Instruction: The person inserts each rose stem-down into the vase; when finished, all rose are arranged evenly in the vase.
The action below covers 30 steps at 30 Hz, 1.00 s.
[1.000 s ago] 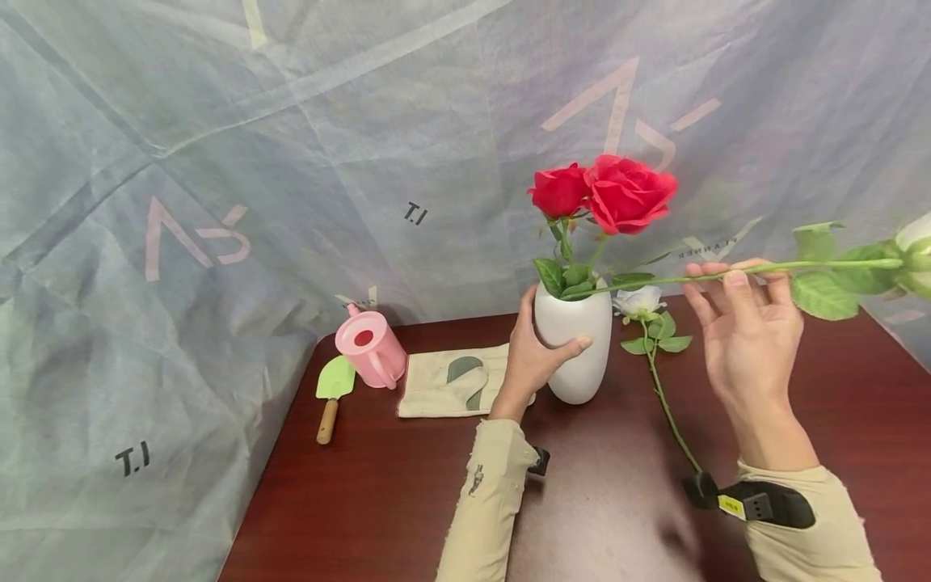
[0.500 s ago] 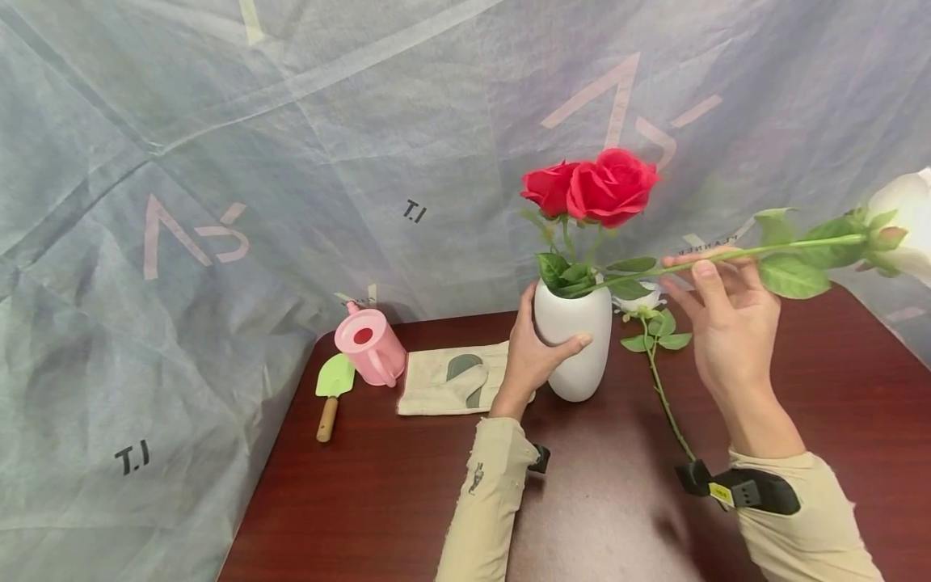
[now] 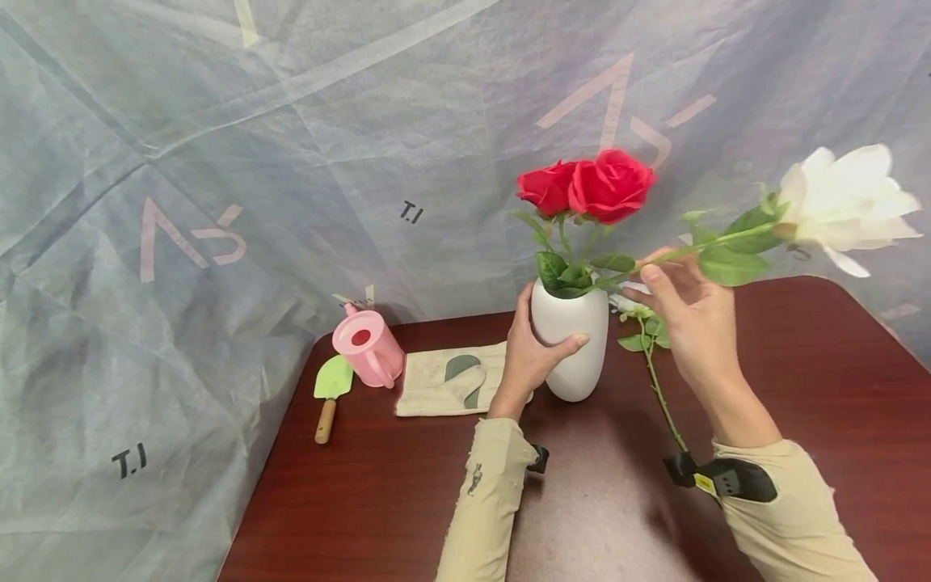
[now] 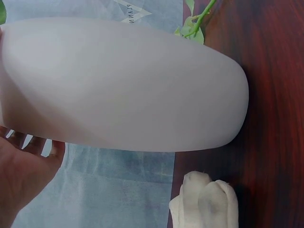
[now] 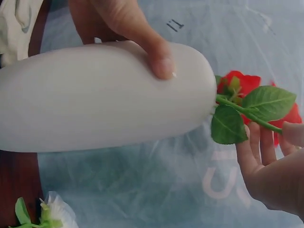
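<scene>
My left hand (image 3: 529, 356) grips the upper left side of a white vase (image 3: 575, 347), thumb across its front; the left wrist view shows the vase (image 4: 128, 85) close up. Two red roses (image 3: 612, 186) stand in the vase. Between thumb and fingers, my right hand (image 3: 694, 323) pinches the green stem of a white flower (image 3: 847, 202), which leans out to the right with its lower end at the vase mouth. In the right wrist view the right hand (image 5: 275, 175) holds that stem beside the mouth, near green leaves (image 5: 268, 103).
A second white flower (image 3: 650, 364) lies on the table (image 3: 364, 501) right of the vase, partly behind the right hand. To the left are folded cloth gloves (image 3: 436, 384), a pink watering can (image 3: 369, 352) and a green trowel (image 3: 333, 380). A grey sheet (image 3: 327, 162) hangs behind.
My right hand has moved left toward the vase, bringing the white flower further into view and tilting it upward. The red roses have shifted slightly left. My left hand has kept its grip.
</scene>
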Available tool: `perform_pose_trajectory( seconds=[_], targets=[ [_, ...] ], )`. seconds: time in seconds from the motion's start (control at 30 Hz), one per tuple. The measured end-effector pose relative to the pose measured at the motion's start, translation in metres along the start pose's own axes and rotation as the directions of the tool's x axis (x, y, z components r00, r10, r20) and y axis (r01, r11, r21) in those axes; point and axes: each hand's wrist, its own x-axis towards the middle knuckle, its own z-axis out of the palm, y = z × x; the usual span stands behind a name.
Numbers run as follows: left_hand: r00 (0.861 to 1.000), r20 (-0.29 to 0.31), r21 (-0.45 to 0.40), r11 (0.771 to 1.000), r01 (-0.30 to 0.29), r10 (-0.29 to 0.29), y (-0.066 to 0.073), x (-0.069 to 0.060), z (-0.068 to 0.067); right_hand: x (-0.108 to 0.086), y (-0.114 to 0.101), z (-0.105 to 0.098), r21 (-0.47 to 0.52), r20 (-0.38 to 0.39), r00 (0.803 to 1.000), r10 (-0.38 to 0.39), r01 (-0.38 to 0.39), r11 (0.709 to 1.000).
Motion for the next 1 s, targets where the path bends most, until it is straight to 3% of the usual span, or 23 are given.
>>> perform_pose_trajectory(
  seconds=[0.1,0.2,0.37,0.47,0.6,0.63,0.77,0.83,1.0],
  targets=[
    [1.0,0.002,-0.009,1.0,0.002,-0.002,0.0,0.0,0.0,0.001,0.005,0.003,-0.118,0.008,1.0,0.02,-0.019,0.993],
    [1.0,0.004,-0.015,1.0,0.0,0.0,0.002,0.0,0.0,0.002,0.009,0.005,-0.255,-0.006,0.999,0.04,-0.041,0.966],
    [1.0,0.005,-0.016,1.0,0.005,-0.005,0.002,-0.001,0.001,0.003,0.017,0.009,-0.453,-0.014,0.996,0.084,-0.081,0.888],
    [1.0,0.001,-0.01,1.0,0.001,-0.001,0.002,0.0,0.001,0.004,0.024,0.012,-0.608,0.037,0.998,0.044,-0.012,0.794],
    [1.0,-0.002,-0.002,1.0,0.004,-0.004,0.003,0.0,0.001,0.005,0.031,0.015,-0.725,0.082,0.996,-0.04,0.088,0.683],
    [1.0,-0.003,0.001,1.0,0.008,-0.008,0.003,0.0,0.001,0.006,0.032,0.015,-0.738,0.083,0.995,-0.051,0.096,0.668],
    [1.0,-0.007,0.014,1.0,0.022,-0.021,0.005,0.001,0.001,0.005,0.034,0.015,-0.77,0.074,0.997,-0.038,0.081,0.633],
    [1.0,-0.007,0.014,1.0,0.024,-0.024,0.007,0.0,0.0,0.005,0.034,0.014,-0.77,0.075,0.997,-0.009,0.064,0.635],
    [1.0,-0.005,-0.024,0.999,0.022,-0.022,0.031,-0.008,-0.005,0.001,0.032,0.011,-0.759,0.078,0.997,0.007,0.055,0.649]
  ],
)
